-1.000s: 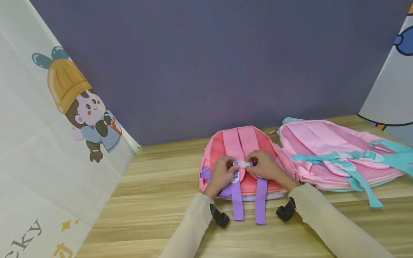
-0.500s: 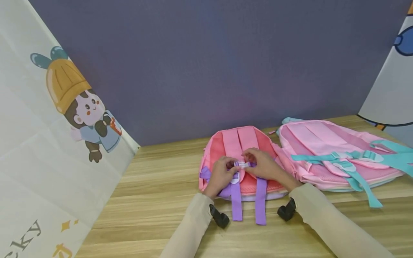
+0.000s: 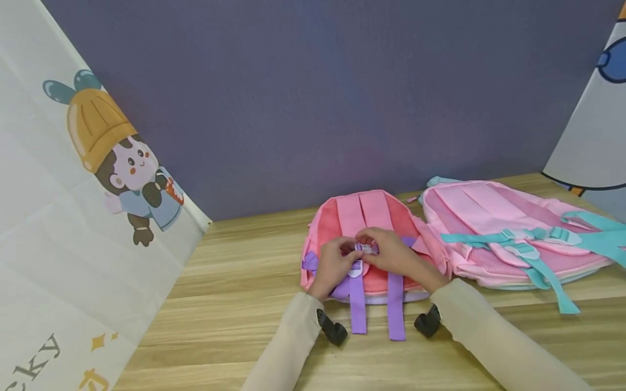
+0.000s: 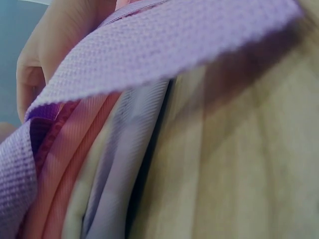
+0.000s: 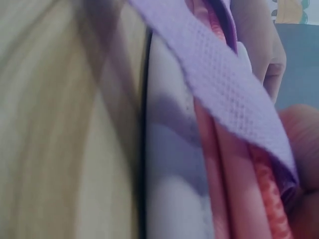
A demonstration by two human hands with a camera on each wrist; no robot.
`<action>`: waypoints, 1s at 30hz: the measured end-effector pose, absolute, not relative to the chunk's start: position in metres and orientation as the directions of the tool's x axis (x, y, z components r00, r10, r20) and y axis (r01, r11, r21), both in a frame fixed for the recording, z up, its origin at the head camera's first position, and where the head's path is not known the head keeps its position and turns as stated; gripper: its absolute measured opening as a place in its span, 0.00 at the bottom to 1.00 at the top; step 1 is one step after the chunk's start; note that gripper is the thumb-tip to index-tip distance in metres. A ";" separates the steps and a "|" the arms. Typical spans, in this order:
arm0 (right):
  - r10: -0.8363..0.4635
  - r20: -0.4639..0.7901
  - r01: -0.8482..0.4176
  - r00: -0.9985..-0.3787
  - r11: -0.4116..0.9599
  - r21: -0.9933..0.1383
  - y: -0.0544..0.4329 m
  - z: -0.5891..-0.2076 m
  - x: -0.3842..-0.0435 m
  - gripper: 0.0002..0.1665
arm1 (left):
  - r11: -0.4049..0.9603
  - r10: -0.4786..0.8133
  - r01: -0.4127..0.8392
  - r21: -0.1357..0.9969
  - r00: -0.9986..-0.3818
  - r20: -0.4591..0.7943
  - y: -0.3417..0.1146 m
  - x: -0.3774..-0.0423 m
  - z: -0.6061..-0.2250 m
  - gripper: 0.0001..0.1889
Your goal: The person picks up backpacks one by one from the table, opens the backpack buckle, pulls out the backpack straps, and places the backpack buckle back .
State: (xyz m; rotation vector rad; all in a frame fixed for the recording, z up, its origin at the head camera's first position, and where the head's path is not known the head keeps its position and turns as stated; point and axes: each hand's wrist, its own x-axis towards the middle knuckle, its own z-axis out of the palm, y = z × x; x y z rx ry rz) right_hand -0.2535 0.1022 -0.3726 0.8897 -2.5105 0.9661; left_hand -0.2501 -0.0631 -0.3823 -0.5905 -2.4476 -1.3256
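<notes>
Purple straps (image 3: 358, 312) stick out nearest, hiding parts of the fingers in both wrist views. The left hand (image 3: 335, 266) and right hand (image 3: 391, 254) pinch a half-covered buckle (image 3: 367, 248) above the pink backpack (image 3: 379, 206). Beside it lies a paler backpack (image 3: 489, 212), its teal strap (image 3: 603, 244) cut off at the edge; both bags' insides are hidden.

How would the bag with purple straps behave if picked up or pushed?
The bag would probably sag, since it looks like soft fabric. Its purple straps would likely dangle, as their ends trail past its edge. Lying flat, it seems unlikely to tip.
</notes>
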 end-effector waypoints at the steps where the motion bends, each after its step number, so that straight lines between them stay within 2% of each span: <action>1: -0.435 0.472 -0.640 -0.766 0.578 -0.506 0.102 -0.373 -0.254 0.21 | 0.490 0.212 0.485 0.724 -0.872 0.441 -0.063 -0.250 -0.382 0.10; 8: -0.399 0.430 -0.586 -0.810 0.552 -0.594 0.105 -0.377 -0.256 0.18 | 0.481 0.245 0.482 0.733 -0.876 0.415 -0.065 -0.251 -0.381 0.09; 13: -0.364 0.434 -0.566 -0.824 0.511 -0.647 0.106 -0.381 -0.258 0.17 | 0.475 0.273 0.433 0.766 -0.900 0.339 -0.070 -0.251 -0.376 0.10; 17: -0.337 0.439 -0.553 -0.833 0.483 -0.679 0.106 -0.384 -0.259 0.17 | 0.491 0.266 0.390 0.779 -0.919 0.292 -0.074 -0.250 -0.372 0.06; 22: -0.322 0.440 -0.544 -0.839 0.464 -0.699 0.107 -0.384 -0.259 0.17 | 0.468 0.292 0.368 0.804 -0.923 0.252 -0.078 -0.251 -0.370 0.06; 30: -0.318 0.438 -0.541 -0.841 0.449 -0.712 0.108 -0.384 -0.258 0.17 | 0.513 0.293 0.375 0.772 -0.922 0.254 -0.077 -0.250 -0.370 0.08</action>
